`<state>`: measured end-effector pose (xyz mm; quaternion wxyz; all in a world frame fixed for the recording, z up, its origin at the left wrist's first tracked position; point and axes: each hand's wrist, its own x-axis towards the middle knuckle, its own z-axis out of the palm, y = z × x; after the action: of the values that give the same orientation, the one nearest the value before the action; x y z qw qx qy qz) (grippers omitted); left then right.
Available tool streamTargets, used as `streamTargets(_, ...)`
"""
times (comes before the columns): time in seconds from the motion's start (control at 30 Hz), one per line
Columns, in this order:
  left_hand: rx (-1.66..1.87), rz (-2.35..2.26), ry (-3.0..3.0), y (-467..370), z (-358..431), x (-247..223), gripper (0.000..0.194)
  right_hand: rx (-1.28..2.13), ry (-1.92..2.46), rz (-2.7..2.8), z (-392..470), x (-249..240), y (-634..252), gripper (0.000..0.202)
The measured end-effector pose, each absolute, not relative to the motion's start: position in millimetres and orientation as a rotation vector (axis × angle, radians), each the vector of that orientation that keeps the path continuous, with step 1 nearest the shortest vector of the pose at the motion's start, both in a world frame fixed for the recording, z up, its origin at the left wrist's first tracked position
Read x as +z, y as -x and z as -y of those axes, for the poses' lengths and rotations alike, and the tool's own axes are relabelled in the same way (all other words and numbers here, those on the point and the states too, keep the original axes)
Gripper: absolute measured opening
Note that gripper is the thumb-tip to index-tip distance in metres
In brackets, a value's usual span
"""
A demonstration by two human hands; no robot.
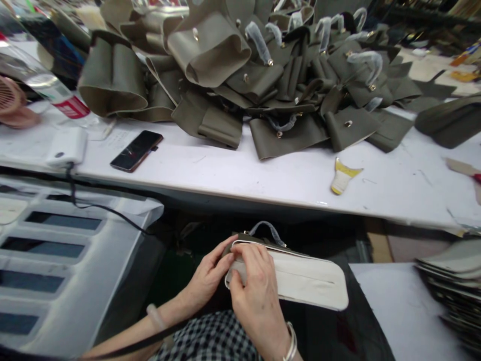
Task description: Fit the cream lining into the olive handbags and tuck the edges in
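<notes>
A long cream panel with rounded ends [311, 281] lies over the lap, with dark olive leather and a plastic-wrapped handle [268, 229] along its far side. My left hand [210, 273] grips the leather at the piece's left end, thumb on top and fingers partly hidden behind it. Bent over the same end, my right hand [255, 286] pinches the cream panel's edge between thumb and fingers. Both hands are close together, their fingertips nearly touching.
Olive leather bag parts [210, 50] are heaped along the back of the white table [225, 170]. A phone [137, 150], a bottle [71, 103] and a yellow-white piece [343, 176] lie there too. A plastic crate [124, 220] stands left; stacked pieces [451, 286] are right.
</notes>
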<state>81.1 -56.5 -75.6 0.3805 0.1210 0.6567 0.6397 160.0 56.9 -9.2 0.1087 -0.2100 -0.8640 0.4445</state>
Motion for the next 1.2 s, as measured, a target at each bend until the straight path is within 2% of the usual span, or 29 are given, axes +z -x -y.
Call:
streamTargets(0.13,1.674,-1.608,-0.329,-80,56,-76,0.049,1.054,0.668,2.578,-31,-13,-156,0.031)
streamTargets(0.23,1.7,-1.467,-0.269,-79,56,-76,0.051,0.659,0.565,2.692,-10,-23,-158,0.039)
streamTargets(0.33,1.684,-1.453,-0.272,-77,56,-77,0.049,0.512,0.509,2.679,-1,-31,-166,0.046)
streamTargets(0.6,1.55,-1.561,-0.44,-70,56,-73,0.046,0.78,0.165,2.386,5,-8,-198,0.051)
streamTargets(0.73,1.408,-1.766,-0.75,-53,58,-66,0.051,0.723,0.367,2.26,-40,-2,-228,0.046)
streamTargets(0.87,1.15,-1.996,-1.404,-35,42,-46,0.047,0.797,1.108,1.833,-114,-35,-274,0.025)
streamTargets(0.93,1.024,-1.979,-1.762,-35,26,-32,0.048,1.079,1.457,1.498,-142,-64,-292,0.036)
streamTargets(1.03,0.809,-1.759,-2.078,-51,-6,-15,0.054,1.343,1.532,1.404,-156,-106,-297,0.047)
streamTargets(1.2,0.451,-1.489,-2.256,-93,-64,-3,0.063,1.455,1.347,1.53,-148,-133,-264,0.045)
